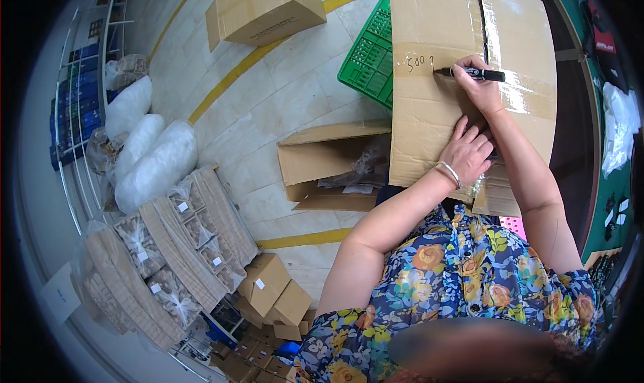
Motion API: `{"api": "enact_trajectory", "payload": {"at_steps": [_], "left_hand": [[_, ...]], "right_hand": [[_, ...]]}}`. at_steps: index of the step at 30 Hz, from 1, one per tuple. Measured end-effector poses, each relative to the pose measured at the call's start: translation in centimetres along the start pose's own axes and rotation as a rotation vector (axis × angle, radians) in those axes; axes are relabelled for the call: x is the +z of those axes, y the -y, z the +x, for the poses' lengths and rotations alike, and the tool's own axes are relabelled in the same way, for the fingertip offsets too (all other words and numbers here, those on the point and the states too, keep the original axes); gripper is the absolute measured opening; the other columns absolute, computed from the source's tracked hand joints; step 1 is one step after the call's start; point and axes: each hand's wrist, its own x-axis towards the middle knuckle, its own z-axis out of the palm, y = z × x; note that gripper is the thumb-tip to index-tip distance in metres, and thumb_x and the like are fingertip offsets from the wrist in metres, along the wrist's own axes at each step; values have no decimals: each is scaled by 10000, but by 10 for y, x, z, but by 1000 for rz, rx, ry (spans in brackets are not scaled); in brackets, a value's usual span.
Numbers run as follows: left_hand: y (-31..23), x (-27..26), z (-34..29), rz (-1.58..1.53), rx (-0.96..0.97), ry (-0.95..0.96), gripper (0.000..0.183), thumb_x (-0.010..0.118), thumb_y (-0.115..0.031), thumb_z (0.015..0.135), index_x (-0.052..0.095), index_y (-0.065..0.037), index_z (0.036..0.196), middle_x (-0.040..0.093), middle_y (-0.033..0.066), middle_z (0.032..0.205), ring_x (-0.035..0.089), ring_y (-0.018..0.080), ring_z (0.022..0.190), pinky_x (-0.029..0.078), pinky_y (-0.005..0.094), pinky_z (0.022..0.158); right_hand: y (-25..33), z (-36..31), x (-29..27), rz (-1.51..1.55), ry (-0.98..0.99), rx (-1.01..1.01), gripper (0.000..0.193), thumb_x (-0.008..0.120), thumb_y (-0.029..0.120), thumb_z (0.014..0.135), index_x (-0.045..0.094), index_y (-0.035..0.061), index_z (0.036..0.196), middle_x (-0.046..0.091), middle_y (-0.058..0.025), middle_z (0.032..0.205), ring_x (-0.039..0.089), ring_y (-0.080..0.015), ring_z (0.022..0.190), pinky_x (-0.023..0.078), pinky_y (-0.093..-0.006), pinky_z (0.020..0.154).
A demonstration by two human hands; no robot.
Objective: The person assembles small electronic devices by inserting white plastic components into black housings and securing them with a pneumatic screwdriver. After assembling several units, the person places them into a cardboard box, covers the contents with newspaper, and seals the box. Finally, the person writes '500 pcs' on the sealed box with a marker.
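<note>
A large brown cardboard box [429,128] with clear tape along its seam stands right in front of me. My right hand [481,89] is closed around a black marker [484,74], its tip at the cardboard beside a short row of handwritten marks [416,64]. Nearer to me, my left hand [467,151] lies on the same box, fingers stretched out and a little apart, holding nothing. A silver bracelet [450,173] circles the left wrist. My right forearm passes just beside the left fingertips.
Left of the box are a green plastic crate [367,57] and an open carton [302,165] with clear plastic inside. Another carton [268,10] sits farther off. Stacked bagged goods [181,242], white plastic-wrapped bundles [157,165] and a blue-bin rack [74,108] line the left. A green table [607,208] flanks the right.
</note>
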Motion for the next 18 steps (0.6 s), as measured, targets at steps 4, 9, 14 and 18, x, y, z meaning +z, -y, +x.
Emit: {"api": "enact_trajectory", "payload": {"at_steps": [4, 9, 14, 18], "left_hand": [[2, 2, 0, 1, 10, -41, 342, 635, -267, 699, 568, -41, 947, 526, 122, 1117, 412, 304, 1126, 177, 531, 1018], [2, -1, 1, 15, 15, -35, 338, 625, -273, 708, 566, -43, 948, 518, 110, 1135, 408, 300, 1136, 180, 529, 1018], [3, -1, 4, 12, 38, -79, 316, 616, -278, 719, 563, -48, 929, 515, 105, 1130, 412, 301, 1130, 193, 521, 1012], [3, 1, 3, 14, 15, -39, 308, 616, -276, 720, 562, -48, 920, 527, 110, 1083, 425, 308, 1102, 200, 518, 1010]], "right_hand": [[3, 3, 5, 49, -75, 56, 211, 647, 216, 789, 599, 16, 836, 572, 0, 676, 502, -67, 622, 418, -219, 572], [6, 2, 2, 77, -77, 9, 195, 646, 203, 787, 612, 18, 839, 577, 0, 688, 508, -72, 627, 422, -222, 578], [5, -2, -13, 44, -135, 28, 207, 664, 212, 777, 620, 21, 842, 605, -25, 722, 531, -83, 655, 433, -228, 600], [4, -4, -9, 40, -91, 20, 229, 671, 221, 777, 613, 21, 874, 608, -35, 690, 536, -83, 632, 440, -233, 586]]}}
